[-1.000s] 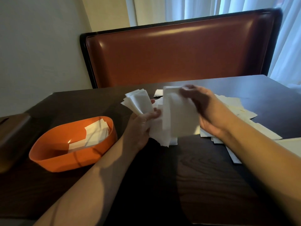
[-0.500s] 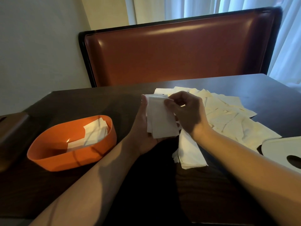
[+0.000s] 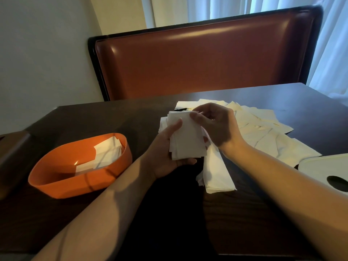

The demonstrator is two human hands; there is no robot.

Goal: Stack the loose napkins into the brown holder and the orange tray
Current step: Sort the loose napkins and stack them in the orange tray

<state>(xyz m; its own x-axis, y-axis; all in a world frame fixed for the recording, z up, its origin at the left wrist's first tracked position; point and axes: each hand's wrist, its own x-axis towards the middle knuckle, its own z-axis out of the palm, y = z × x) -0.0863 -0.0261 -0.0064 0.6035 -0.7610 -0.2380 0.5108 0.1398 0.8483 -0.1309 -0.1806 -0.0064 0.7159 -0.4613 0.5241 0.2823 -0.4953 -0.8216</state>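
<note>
While a small sheaf of napkins [image 3: 185, 137] stands upright above the middle of the dark table [image 3: 244, 213], the left hand [image 3: 165, 153] cups it from below with the thumb laid along its near face, and the right hand [image 3: 216, 125] pinches its top edge from two o'clock. A few more folded napkins [image 3: 216, 170] lie flat just beneath the sheaf toward five o'clock, and a wide scatter of loose napkins [image 3: 267, 132] spreads from twelve round to three o'clock. The orange tray [image 3: 56, 183], at nine o'clock of the hands, holds only a few napkins leaning against its far wall, with most of its floor bare. The brown holder [image 3: 13, 157] sits at the far left edge; its inside is not visible. Judging by this, the work is early: one bundle is gathered, the bulk is unsorted. A white lid-like piece with an oval hole [image 3: 329, 170] lies at four o'clock.
</note>
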